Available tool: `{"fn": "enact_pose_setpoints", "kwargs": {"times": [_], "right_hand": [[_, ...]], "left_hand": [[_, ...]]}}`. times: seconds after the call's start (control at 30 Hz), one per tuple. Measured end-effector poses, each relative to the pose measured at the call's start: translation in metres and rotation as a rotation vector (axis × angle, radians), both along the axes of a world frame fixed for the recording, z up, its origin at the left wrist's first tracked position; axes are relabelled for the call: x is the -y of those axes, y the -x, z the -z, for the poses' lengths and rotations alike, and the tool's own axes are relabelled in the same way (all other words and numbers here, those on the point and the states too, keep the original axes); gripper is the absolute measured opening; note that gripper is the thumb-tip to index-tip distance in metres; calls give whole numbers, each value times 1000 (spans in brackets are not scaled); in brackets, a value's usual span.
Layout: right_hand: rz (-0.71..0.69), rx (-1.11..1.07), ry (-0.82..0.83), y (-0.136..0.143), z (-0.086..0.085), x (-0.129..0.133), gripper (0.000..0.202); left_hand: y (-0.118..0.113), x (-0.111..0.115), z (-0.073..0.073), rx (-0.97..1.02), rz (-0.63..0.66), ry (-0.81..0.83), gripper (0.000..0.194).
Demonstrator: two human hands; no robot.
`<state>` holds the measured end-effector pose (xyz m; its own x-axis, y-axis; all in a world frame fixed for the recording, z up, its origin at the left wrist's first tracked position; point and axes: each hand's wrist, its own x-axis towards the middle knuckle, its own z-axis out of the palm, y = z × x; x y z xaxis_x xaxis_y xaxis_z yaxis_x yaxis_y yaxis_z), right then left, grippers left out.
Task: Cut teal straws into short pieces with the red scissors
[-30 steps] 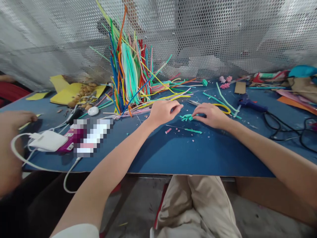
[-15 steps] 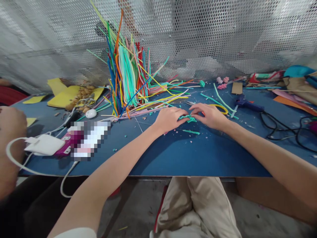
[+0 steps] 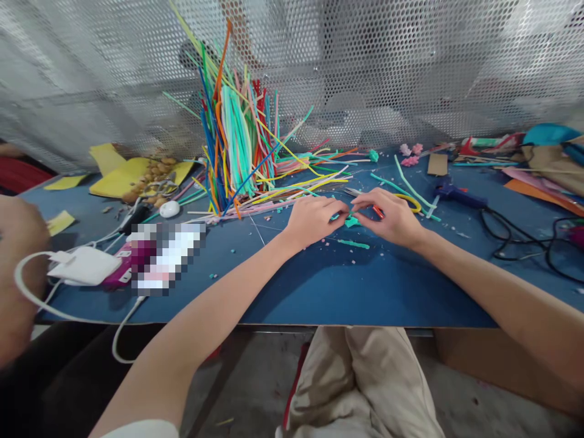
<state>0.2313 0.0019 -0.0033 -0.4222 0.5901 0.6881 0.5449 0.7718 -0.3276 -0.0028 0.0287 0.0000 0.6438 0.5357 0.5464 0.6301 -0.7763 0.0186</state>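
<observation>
My left hand (image 3: 314, 219) and my right hand (image 3: 387, 216) meet over the table, fingertips pinched close together. Between them is a turquoise-green pipe cleaner (image 3: 351, 222), twisted and partly hidden by the fingers. Just in front lies a short green pipe cleaner piece (image 3: 353, 244) on the tabletop. A pointed metal tip (image 3: 352, 191) shows behind my right hand. An orange-red part (image 3: 378, 211) is visible through the gap under that hand, and a yellow loop (image 3: 413, 202) curves out beyond it.
A tall bundle of coloured pipe cleaners (image 3: 237, 146) stands at the back. A glue gun (image 3: 458, 193) with a black cord lies right. At left are a white charger (image 3: 89, 266), a pixelated phone (image 3: 171, 258) and another person's arm (image 3: 18, 274). Pink fluffy pieces (image 3: 410, 155) lie behind.
The fingertips of both hands have drawn slightly closer together, and less of the green pipe cleaner shows between them. More of the orange-red part is visible under my right hand.
</observation>
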Motion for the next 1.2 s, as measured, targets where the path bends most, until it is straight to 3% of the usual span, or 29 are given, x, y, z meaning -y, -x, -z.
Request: {"fn": "enact_pose_setpoints", "kwargs": {"times": [0.17, 0.43, 0.6, 0.67, 0.73, 0.9, 1.0, 1.2], "right_hand": [[-40, -26, 80, 0, 0, -1, 16], [-136, -288, 364, 2, 3, -4, 19], [-99, -15, 299, -7, -4, -4, 22], [-151, 190, 242, -10, -4, -3, 22], [-188, 345, 199, -10, -3, -2, 24], [-196, 416, 234, -1, 4, 2, 22], [-188, 414, 253, 2, 5, 3, 21], [-87, 444, 195, -10, -1, -5, 22]], "left_hand": [[1, 0, -4, -36, 12, 9, 28], [1, 1, -5, -12, 65, 54, 34], [6, -3, -8, 118, 5, 122, 29], [12, -7, -11, 163, 43, 247, 26], [17, -10, -14, 169, 153, 473, 25], [19, -12, -14, 116, 367, 1106, 29], [16, -14, -9, 117, 373, 1205, 31], [15, -19, -2, 121, 370, 1200, 30]]}}
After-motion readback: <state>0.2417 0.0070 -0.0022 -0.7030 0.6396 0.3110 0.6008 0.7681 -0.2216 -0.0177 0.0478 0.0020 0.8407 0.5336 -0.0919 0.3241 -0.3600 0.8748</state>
